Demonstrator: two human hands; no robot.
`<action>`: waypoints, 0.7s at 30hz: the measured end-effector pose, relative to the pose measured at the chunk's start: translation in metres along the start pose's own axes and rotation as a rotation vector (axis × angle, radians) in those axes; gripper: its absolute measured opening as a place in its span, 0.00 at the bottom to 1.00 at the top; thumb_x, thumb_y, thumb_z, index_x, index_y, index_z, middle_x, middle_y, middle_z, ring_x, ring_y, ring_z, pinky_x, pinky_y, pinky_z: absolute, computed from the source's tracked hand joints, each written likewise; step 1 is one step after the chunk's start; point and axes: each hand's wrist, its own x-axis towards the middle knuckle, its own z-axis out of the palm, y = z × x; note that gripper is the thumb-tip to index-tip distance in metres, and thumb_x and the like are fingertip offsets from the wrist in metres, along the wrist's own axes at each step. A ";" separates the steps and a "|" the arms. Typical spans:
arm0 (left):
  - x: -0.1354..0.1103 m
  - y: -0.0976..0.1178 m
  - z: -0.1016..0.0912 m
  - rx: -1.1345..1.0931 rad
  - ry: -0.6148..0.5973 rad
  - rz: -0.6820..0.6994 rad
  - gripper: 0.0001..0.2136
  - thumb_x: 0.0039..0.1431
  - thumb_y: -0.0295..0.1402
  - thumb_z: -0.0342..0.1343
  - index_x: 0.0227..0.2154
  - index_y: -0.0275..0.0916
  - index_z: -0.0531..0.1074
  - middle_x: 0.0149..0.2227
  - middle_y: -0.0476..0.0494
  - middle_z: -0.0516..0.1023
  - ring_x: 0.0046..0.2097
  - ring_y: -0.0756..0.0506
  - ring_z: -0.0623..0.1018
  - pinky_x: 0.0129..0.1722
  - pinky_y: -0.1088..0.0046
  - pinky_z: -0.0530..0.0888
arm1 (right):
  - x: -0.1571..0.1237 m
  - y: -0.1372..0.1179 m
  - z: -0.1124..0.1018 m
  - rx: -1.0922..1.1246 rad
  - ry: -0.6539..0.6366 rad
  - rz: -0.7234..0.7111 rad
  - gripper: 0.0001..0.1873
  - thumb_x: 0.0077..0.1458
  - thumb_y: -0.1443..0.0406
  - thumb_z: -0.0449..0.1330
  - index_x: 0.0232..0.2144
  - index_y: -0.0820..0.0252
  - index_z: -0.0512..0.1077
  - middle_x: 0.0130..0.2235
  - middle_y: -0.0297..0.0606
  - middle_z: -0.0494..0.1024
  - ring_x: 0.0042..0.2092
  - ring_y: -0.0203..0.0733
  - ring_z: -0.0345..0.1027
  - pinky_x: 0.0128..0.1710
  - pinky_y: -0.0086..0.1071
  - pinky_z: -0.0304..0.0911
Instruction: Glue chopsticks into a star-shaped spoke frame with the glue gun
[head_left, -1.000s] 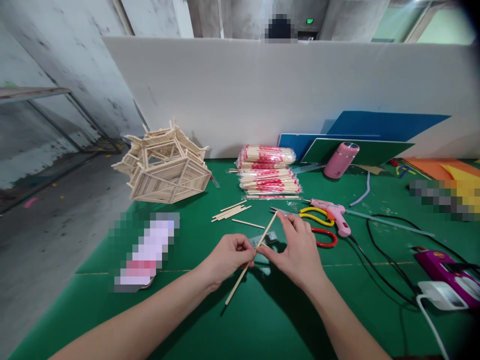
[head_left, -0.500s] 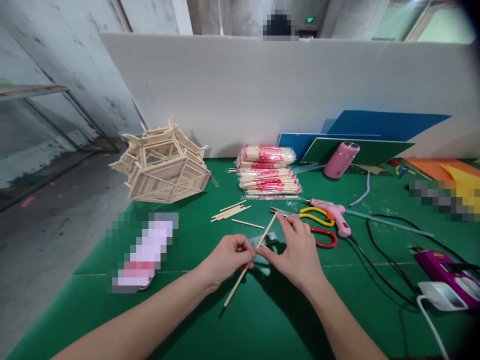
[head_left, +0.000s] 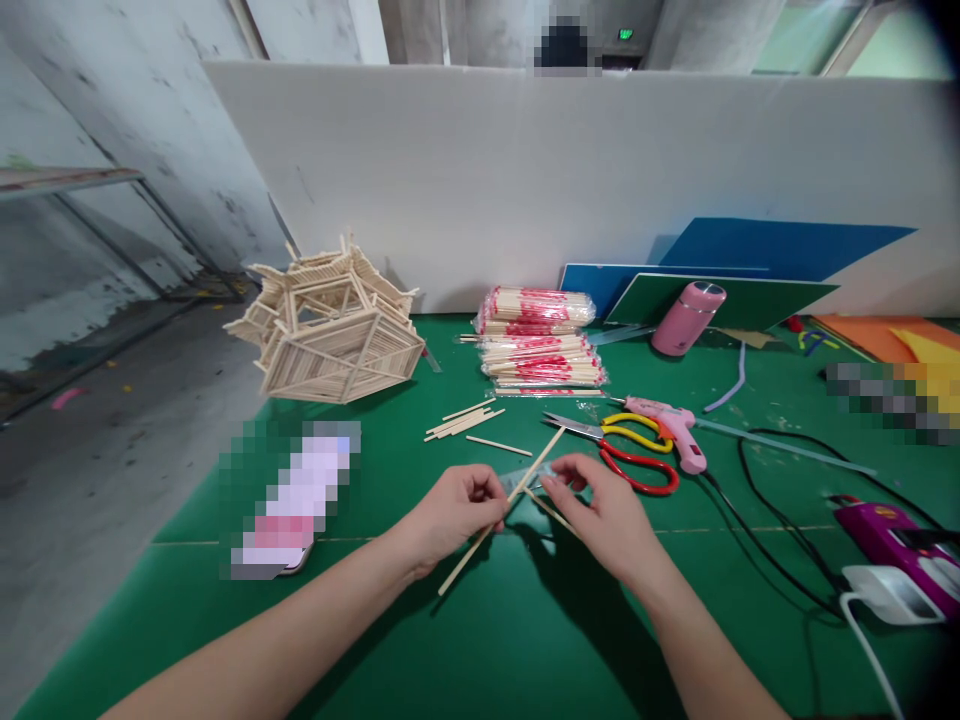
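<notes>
A long, thin wooden stick [head_left: 541, 460] slants across the front of the green table, pinched near its middle by my left hand [head_left: 466, 508]. A second thin stick [head_left: 553, 514] meets it at an angle just right of those fingertips; its other end passes by my right thumb. My right hand [head_left: 609, 508] hovers over this second stick, its fingers loosely curled and thumb a little apart, with no clear grip on anything. Beneath the fingertips lies a small clear plastic piece [head_left: 516, 478]. Whether the two sticks are joined cannot be made out.
Loose sticks [head_left: 465, 424] lie ahead, before plastic-wrapped stick bundles [head_left: 541, 345]. Scissors [head_left: 637, 465] and a pink glue gun [head_left: 675, 430] with cord are to the right. A stick-built model [head_left: 330, 335] stands back left, a phone [head_left: 300, 495] nearer, a pink bottle [head_left: 688, 318] back right.
My right hand has come off the long stick's upper end and moved slightly right and down. The second stick shows more now. My left hand keeps its pinch.
</notes>
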 end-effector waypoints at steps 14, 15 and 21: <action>-0.002 -0.005 0.006 0.001 -0.012 -0.007 0.09 0.47 0.37 0.51 0.21 0.36 0.62 0.17 0.55 0.65 0.16 0.56 0.65 0.18 0.81 0.61 | -0.009 -0.010 0.027 0.198 -0.140 -0.110 0.13 0.55 0.63 0.45 0.22 0.60 0.62 0.21 0.29 0.63 0.24 0.33 0.56 0.24 0.25 0.51; -0.001 -0.007 0.006 0.002 -0.006 -0.004 0.09 0.48 0.37 0.50 0.22 0.36 0.62 0.16 0.55 0.65 0.16 0.56 0.65 0.18 0.81 0.60 | -0.009 -0.011 0.028 0.181 -0.126 -0.116 0.13 0.55 0.63 0.46 0.21 0.60 0.62 0.21 0.29 0.62 0.24 0.33 0.56 0.23 0.25 0.51; 0.003 -0.009 0.009 0.020 0.074 0.081 0.07 0.47 0.35 0.51 0.23 0.37 0.64 0.18 0.56 0.64 0.17 0.56 0.62 0.16 0.81 0.59 | -0.008 -0.007 0.034 0.219 -0.106 -0.067 0.14 0.55 0.61 0.46 0.22 0.60 0.63 0.20 0.30 0.63 0.23 0.33 0.55 0.22 0.25 0.50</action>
